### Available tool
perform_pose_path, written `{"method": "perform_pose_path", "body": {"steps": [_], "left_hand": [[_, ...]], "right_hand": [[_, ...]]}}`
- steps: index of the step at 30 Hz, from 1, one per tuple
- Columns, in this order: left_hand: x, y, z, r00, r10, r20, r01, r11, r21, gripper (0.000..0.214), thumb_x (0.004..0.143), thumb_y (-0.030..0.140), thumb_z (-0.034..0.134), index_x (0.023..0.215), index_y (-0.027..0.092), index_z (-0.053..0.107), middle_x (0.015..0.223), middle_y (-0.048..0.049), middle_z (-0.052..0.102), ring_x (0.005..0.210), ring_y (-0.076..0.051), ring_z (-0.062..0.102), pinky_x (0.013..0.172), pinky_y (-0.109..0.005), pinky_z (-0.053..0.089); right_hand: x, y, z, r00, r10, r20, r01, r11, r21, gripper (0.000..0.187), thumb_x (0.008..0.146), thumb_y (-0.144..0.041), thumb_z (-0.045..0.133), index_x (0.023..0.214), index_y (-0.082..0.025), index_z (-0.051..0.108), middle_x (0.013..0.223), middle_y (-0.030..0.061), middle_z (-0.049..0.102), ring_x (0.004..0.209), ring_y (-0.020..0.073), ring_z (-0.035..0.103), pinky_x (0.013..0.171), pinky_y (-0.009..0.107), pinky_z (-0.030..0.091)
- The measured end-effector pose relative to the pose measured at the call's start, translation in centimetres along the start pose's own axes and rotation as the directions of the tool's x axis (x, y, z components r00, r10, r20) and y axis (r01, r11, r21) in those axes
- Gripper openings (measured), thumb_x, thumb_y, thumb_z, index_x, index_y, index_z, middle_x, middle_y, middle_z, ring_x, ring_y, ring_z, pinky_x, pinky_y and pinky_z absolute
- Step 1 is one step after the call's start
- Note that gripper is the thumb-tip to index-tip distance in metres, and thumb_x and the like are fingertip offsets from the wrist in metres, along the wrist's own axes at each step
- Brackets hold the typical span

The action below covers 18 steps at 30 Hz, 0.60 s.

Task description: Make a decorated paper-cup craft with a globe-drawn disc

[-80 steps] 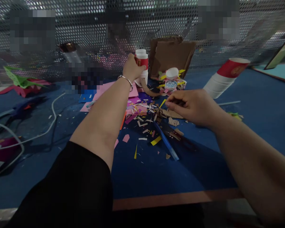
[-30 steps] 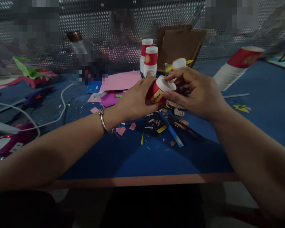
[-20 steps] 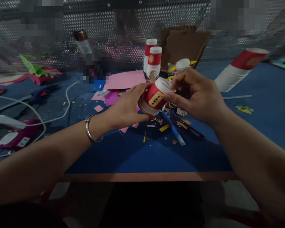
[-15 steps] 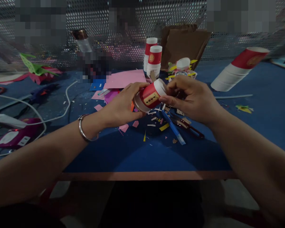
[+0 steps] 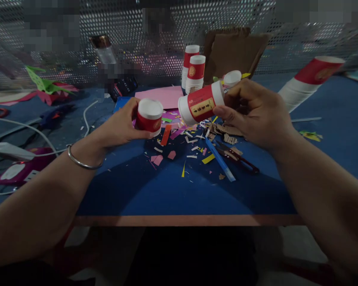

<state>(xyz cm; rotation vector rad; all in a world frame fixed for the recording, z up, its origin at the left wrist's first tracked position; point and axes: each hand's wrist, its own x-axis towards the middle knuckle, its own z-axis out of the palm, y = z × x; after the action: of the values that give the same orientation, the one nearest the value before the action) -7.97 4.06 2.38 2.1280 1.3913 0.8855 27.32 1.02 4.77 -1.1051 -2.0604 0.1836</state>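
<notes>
A blue tabletop with a reddish-brown near edge spreads across the scene, and a perforated metal panel rises along its far side. At the left lie a green and red paper piece, farther back, and a purple box, nearer, with a white cord looping beside them. Toward the middle, a pink sheet lies at the far side, with coloured paper scraps strewn in front of it. Right of these, a blue pen rests just beside scissors; brown cardboard leans at the far side.

Among the containers, a clear bottle with a brown cap stands far left. The left hand grips the left cup, its white end up, above the table. Farther back, two cup stacks stand upside down, nested. The right hand pinches the right cup between thumb and fingers, sideways and tilted over the scraps, apart from the other cup. What either held cup contains is hidden. At the far right leans a taller stack.
</notes>
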Motion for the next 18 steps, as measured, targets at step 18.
{"method": "perform_pose_path", "body": {"steps": [18], "left_hand": [[-2.5, 6.8, 4.6, 0.891, 0.433, -0.137, -0.416, 0.899, 0.134, 0.087, 0.083, 0.055, 0.090, 0.152, 0.018, 0.052, 0.151, -0.0177, 0.066, 0.141, -0.037, 0.062, 0.121, -0.061, 0.049]], "right_hand": [[0.0, 0.2, 1.2, 0.980, -0.162, 0.114, 0.139, 0.972, 0.189, 0.036, 0.089, -0.053, 0.085, 0.084, -0.026, 0.063, 0.085, 0.0018, 0.064, 0.078, 0.0204, 0.060, 0.073, 0.037, 0.047]]}}
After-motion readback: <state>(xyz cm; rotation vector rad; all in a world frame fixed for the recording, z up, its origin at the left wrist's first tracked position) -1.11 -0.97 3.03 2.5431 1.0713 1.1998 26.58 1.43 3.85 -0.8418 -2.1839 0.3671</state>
